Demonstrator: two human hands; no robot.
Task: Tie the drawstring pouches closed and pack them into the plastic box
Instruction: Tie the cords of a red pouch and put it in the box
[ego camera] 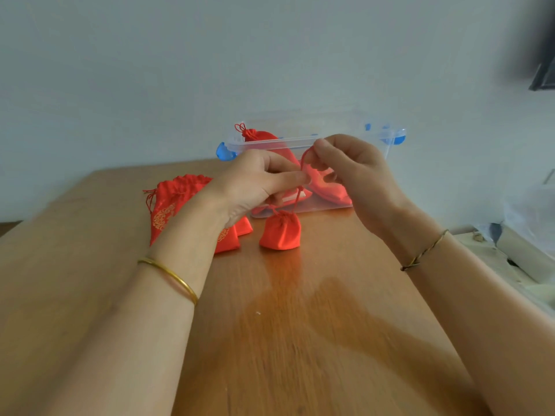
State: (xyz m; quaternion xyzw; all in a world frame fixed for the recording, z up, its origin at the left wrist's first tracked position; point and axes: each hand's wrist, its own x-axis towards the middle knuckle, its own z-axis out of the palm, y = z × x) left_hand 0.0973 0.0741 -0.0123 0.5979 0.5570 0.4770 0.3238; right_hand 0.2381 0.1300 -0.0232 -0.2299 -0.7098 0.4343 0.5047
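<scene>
Below both hands (306, 175), dangling pouch (280, 231)

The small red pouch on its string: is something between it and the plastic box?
Nothing visible blocks it. The small red pouch hangs from the drawstring that both hands hold, just before the clear plastic box, whose top is open.

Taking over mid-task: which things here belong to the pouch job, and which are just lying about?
Job: small pouch hanging by its drawstring from left hand and right hand; untied pouches; plastic box.
Lying about: clear plastic bag, clutter beside table.
</scene>
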